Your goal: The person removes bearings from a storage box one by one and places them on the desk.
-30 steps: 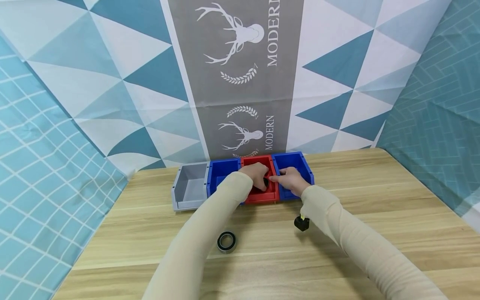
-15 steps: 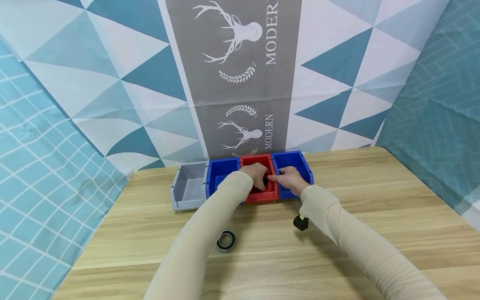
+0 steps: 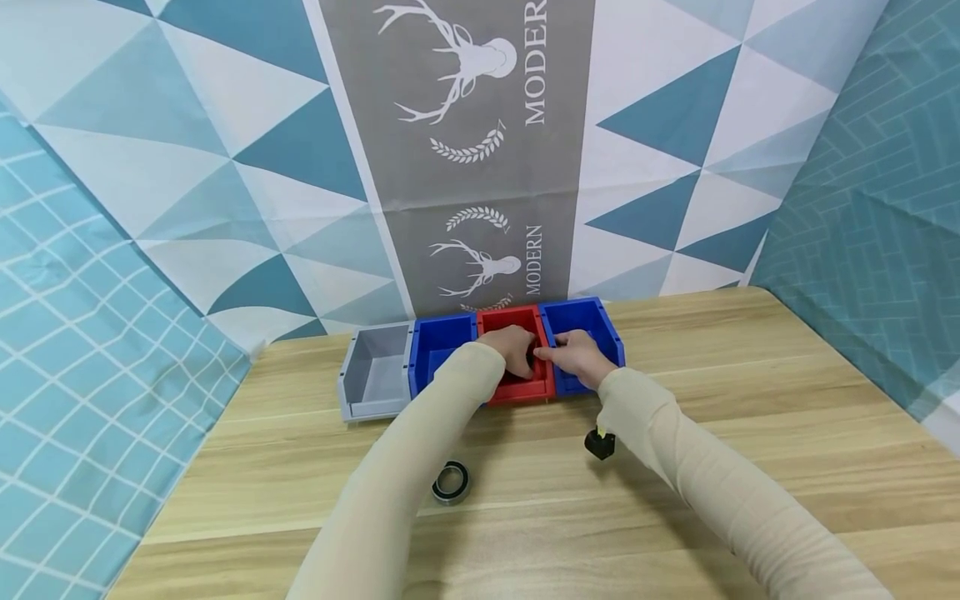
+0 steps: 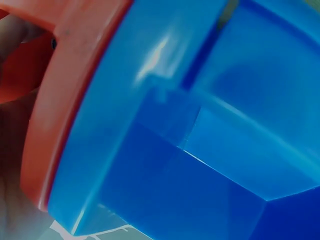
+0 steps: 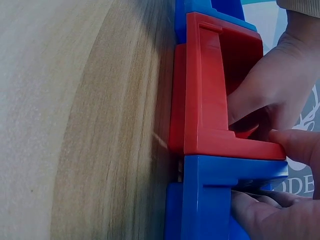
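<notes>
1. Clearly, both hands were together at the red bin (image 3: 517, 385), which stood in the middle of the head view, in a row of bins at the far edge of the wooden table (image 3: 750, 400).
2. The left hand (image 3: 513, 348) was inside the red bin, with its fingers curled downward. In the right wrist view the same hand (image 5: 272, 87) reached into the bin from the upper right of the frame, and the fingers bent toward the bin's floor.
3. A small dark thing (image 3: 531, 358) showed between the two hands. I could not tell what it was, or whether the left hand really gripped it.
4. The right hand (image 3: 576, 357) lay over the wall between the red bin and the blue bin (image 3: 600, 321) to its right. In the right wrist view its thumb (image 5: 295, 142) rested on the red rim and its fingers (image 5: 260, 212) were bent into the blue bin, so it seemed to hold this wall.
5. Left of the red bin there was a second blue bin (image 3: 438, 346), and then a grey bin (image 3: 367, 375) at the left end of the row.
6. The left wrist view was blurred; it showed only a blue bin wall (image 4: 200, 150) and a red rim (image 4: 65, 100) very close.
7. Lower in the head view, a black ring (image 3: 452, 482) lay flat on the table beside the left sleeve (image 3: 397, 483), and a small black and yellow object (image 3: 600, 442) stood near the right sleeve (image 3: 712, 492).
</notes>
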Action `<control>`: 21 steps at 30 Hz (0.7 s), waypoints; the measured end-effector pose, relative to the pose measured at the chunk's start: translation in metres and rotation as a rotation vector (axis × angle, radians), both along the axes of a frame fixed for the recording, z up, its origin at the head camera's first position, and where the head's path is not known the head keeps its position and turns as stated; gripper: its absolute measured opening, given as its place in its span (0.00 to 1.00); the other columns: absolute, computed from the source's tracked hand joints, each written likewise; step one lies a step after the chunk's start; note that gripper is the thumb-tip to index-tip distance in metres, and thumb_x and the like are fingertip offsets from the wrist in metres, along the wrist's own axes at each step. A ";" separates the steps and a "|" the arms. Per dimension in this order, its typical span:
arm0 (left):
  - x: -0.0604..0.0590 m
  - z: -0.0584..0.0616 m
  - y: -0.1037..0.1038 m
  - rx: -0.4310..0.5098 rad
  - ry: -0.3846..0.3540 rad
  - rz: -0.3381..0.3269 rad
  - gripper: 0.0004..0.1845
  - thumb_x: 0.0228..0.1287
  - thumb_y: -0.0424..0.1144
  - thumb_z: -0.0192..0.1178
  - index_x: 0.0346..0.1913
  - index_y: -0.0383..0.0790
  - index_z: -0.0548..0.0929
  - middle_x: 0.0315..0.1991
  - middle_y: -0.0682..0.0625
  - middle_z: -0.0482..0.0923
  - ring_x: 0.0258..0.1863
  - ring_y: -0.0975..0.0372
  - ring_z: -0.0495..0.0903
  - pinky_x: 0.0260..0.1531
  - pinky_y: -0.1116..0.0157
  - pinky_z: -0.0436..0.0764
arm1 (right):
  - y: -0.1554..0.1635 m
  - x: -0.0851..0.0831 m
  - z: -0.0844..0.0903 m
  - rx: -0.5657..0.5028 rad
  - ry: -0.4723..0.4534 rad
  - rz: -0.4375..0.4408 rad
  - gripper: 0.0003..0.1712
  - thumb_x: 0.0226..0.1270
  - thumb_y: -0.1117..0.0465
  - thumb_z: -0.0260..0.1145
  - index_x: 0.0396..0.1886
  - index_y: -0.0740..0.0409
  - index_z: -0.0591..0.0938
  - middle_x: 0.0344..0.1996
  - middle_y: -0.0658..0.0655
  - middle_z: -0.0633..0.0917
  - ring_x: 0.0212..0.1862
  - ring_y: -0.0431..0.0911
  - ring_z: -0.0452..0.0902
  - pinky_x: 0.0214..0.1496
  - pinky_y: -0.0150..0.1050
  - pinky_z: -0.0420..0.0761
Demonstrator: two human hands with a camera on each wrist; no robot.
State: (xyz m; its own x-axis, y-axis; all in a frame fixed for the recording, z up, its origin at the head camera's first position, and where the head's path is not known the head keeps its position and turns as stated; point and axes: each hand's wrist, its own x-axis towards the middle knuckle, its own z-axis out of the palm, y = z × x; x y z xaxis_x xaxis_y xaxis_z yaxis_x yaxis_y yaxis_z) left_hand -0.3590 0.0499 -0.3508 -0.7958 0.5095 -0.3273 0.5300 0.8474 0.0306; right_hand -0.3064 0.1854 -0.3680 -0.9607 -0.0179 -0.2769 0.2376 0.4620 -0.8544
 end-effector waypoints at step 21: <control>-0.005 -0.009 0.003 0.063 0.027 0.017 0.27 0.55 0.42 0.68 0.59 0.45 0.77 0.55 0.50 0.81 0.50 0.61 0.77 0.59 0.61 0.77 | 0.001 -0.002 -0.003 -0.057 -0.011 -0.016 0.34 0.69 0.55 0.61 0.69 0.65 0.65 0.67 0.64 0.69 0.58 0.50 0.70 0.66 0.46 0.73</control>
State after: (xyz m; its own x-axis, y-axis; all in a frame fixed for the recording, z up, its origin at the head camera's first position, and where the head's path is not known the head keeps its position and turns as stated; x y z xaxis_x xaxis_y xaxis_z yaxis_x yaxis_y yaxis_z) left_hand -0.3645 0.0525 -0.3594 -0.8123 0.5150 -0.2736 0.5173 0.8529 0.0697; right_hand -0.3087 0.1863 -0.3712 -0.9579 -0.0188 -0.2863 0.2539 0.4089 -0.8765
